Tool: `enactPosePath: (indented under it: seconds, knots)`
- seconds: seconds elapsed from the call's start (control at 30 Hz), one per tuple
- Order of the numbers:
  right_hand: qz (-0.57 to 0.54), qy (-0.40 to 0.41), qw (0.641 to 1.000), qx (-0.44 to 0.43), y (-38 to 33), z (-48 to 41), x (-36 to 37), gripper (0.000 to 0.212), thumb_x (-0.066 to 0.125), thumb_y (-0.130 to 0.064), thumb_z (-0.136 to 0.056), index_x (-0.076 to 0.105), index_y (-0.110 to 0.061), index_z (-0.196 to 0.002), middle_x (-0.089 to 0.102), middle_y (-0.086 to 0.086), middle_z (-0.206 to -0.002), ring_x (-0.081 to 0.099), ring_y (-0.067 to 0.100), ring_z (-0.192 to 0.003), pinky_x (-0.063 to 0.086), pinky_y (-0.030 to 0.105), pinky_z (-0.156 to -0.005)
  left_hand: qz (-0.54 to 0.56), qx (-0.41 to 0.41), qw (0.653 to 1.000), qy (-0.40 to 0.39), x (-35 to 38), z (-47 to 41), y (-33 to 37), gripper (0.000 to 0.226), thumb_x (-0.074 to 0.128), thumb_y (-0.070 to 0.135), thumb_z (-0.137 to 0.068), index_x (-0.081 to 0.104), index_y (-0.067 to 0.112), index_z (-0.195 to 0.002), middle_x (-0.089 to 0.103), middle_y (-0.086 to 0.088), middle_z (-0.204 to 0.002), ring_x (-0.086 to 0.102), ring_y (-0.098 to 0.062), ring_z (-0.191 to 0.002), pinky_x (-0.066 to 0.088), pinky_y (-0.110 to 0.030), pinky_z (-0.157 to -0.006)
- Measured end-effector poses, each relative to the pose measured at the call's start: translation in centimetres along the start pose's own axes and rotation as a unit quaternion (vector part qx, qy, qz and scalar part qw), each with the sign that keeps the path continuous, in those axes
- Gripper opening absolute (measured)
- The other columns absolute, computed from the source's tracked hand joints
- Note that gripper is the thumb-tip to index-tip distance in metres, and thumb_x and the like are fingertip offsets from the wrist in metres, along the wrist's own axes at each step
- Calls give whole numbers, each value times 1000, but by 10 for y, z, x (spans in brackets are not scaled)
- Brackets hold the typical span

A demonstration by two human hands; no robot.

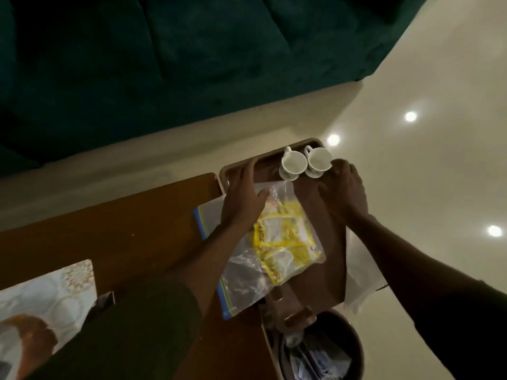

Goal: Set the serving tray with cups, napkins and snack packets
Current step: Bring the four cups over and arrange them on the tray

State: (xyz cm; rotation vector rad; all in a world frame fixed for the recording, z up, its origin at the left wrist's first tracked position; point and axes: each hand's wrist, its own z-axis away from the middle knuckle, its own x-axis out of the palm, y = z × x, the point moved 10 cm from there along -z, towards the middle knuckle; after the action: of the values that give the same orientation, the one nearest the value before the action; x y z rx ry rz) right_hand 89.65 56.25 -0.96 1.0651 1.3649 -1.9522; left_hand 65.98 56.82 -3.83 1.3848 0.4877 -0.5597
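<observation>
Brown rect. tray (321,270) w/ raised rim is set on wooden table (109,229), long axis running away from the person. Clear zip bag (247,275) of yellow snack pkts (285,237) lies diagonally across it; print unreadable. Two white glossy cups (306,161) on saucers at far end. Left hand (244,198) spread flat on bag; right hand (343,190) curled, grip can't be told.

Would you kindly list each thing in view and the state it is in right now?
Left cup: upright, empty, on tray.
Right cup: upright, empty, beside the first.
Tray: on the table, overhanging its edge.
Clear zip bag: lying on tray, yellow packets inside.
Left hand: open, on the bag.
Right hand: near right cup, grip unclear.
</observation>
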Motion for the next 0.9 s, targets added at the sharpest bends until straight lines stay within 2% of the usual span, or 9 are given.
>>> enactPosePath:
  seconds: [0.03,0.1,0.2,0.37,0.47,0.63,0.73,0.83,0.9]
  knots:
    - [-17,-6,1000,-3,5,-11,0,81,45,-61,-59,45,-14,-125,53,11,-130,48,33,-121,43,40,-89,1,3,1000,-9,13,-9,9,76,70,22,-84,29,24,-148,40,-8,-149,42,-26,-135,35,-35,-109]
    - [-25,-24,999,-34,8,-31,8,84,52,-65,-60,45,-16,-127,53,9,-131,50,33,-120,43,39,-88,-4,32,999,-24,36,-23,28,78,71,15,-81,31,20,-148,41,-8,-149,39,-26,-137,33,-34,-110]
    - [-1,-46,994,-99,4,-53,24,78,66,-52,-70,41,-17,-135,50,7,-136,48,35,-119,41,36,-83,-49,60,996,-54,70,-36,49,81,67,6,-80,30,23,-150,35,-6,-151,37,-26,-138,39,-36,-106]
    - [65,-43,988,-131,4,-78,41,75,71,-33,-76,36,-18,-140,46,8,-141,45,36,-124,46,44,-87,-63,10,996,-61,107,-60,54,75,65,13,-85,30,29,-149,24,-10,-156,34,-29,-140,38,-37,-106]
    - [65,-37,989,-131,4,-80,42,68,70,-30,-78,40,-16,-137,49,9,-137,45,34,-122,45,42,-86,-41,-5,999,-18,105,-69,50,67,63,12,-84,38,30,-144,37,-7,-149,40,-26,-135,38,-32,-107]
    - [25,26,989,-145,-2,-61,12,59,71,-33,-68,52,-18,-122,55,3,-125,48,29,-114,37,30,-72,18,22,997,70,74,-51,58,73,72,23,-78,39,26,-143,52,-4,-131,51,-19,-118,36,-21,-86]
    - [39,60,981,-180,-28,-45,-6,58,70,-22,-64,53,-20,-120,55,1,-123,48,27,-113,38,28,-71,48,32,990,127,40,-25,58,73,74,31,-77,41,22,-142,55,-3,-129,52,-16,-117,37,-15,-89]
    - [27,81,974,-210,-65,-25,-14,60,72,-20,-64,53,-16,-121,56,5,-124,49,29,-111,40,30,-71,48,48,985,159,3,14,43,75,74,37,-75,42,23,-142,54,-2,-132,46,-7,-120,26,3,-92]
    - [22,83,968,-236,-95,0,-6,58,70,-20,-63,54,-15,-119,57,5,-121,50,29,-107,40,30,-71,56,36,981,183,-30,41,19,76,73,38,-73,42,24,-141,53,-3,-133,46,-8,-122,33,-3,-97]
